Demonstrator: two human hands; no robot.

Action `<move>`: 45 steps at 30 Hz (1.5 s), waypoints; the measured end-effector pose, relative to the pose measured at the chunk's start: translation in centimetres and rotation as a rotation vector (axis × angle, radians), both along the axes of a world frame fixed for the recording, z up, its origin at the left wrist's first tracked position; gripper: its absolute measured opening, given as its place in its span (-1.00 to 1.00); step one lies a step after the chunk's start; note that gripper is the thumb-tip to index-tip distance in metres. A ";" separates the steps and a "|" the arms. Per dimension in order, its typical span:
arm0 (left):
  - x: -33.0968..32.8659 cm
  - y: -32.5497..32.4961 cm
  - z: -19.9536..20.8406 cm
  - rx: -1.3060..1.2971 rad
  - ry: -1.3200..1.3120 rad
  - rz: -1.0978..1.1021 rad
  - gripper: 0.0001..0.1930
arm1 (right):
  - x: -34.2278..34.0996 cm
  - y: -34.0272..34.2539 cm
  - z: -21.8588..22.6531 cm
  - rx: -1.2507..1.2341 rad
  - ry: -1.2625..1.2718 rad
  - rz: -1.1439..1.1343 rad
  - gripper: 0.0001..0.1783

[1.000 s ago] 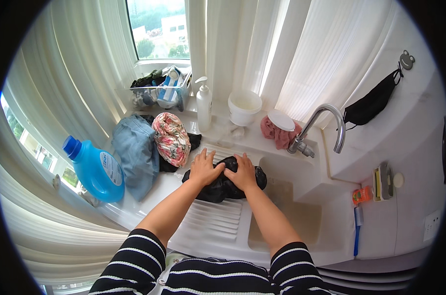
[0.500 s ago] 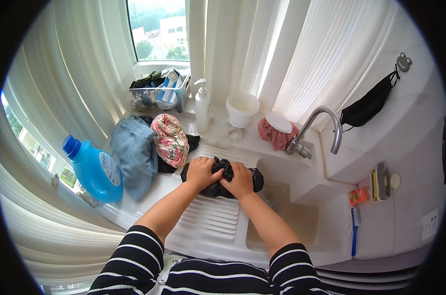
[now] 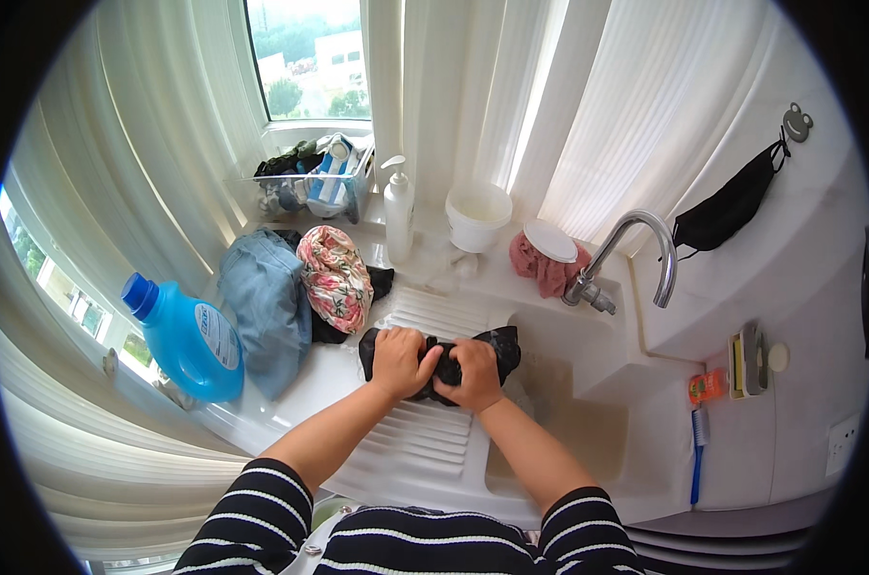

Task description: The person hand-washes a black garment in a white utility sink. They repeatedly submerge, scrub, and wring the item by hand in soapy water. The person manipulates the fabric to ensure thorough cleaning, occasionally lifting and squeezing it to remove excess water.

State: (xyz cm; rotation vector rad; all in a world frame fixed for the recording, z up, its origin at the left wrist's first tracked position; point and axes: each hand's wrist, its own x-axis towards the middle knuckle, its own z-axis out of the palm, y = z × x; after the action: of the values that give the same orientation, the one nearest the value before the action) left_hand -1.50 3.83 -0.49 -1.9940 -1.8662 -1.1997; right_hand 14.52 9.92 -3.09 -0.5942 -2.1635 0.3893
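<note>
A wet-looking black cloth garment (image 3: 497,350) lies bunched across the ridged white washboard (image 3: 418,436), left of the sink basin (image 3: 559,446). My left hand (image 3: 399,362) presses on its left part with the fingers closed round the fabric. Close beside it, my right hand (image 3: 471,374) grips the bunched middle. The garment's ends stick out past both hands; what kind of garment it is I cannot make out. Ahead and to the left sit a floral cloth (image 3: 336,280) and a light blue garment (image 3: 264,302), with some dark cloth beneath them.
A blue detergent bottle (image 3: 190,340) stands at the left. Behind are a clear bin (image 3: 310,187), a white pump bottle (image 3: 397,211), a white tub (image 3: 477,216) and a pink cloth (image 3: 542,270). The curved faucet (image 3: 636,230) rises at the right, near a blue brush (image 3: 698,455).
Both hands have come slightly nearer to me, pushing along the washboard. The raised bunch of black cloth between them is now pressed down lower. The whole view has shifted a little.
</note>
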 end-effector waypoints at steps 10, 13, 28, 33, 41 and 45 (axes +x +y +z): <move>1.8 -10.1 0.9 -0.163 0.161 -0.183 -0.62 | 5.2 -7.5 2.3 -0.037 -0.133 0.153 -0.54; 1.4 -8.2 -0.2 -0.181 0.158 -0.130 -0.69 | 2.6 -5.1 1.9 0.062 -0.063 0.186 -0.59; 1.0 -10.3 1.9 -0.134 0.161 -0.195 -0.55 | 5.1 -7.6 2.2 0.076 -0.183 0.312 -0.43; -1.7 -0.2 0.6 -0.379 -0.079 0.102 -0.51 | -0.4 1.3 1.3 -0.162 -0.149 0.133 -0.49; 1.3 -8.3 2.3 -0.120 0.105 -0.086 -0.52 | 3.7 -6.0 3.5 -0.069 -0.343 0.164 -0.15; 2.2 -10.5 0.7 -0.105 0.259 -0.231 -0.64 | 4.6 -6.9 0.6 0.084 -0.170 0.268 -0.42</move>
State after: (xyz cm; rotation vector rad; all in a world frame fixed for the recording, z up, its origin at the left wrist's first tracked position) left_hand 0.66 -6.66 0.19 -2.3448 -1.6412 -0.8537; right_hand 19.15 3.00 -2.45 -0.2991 -2.4187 0.4001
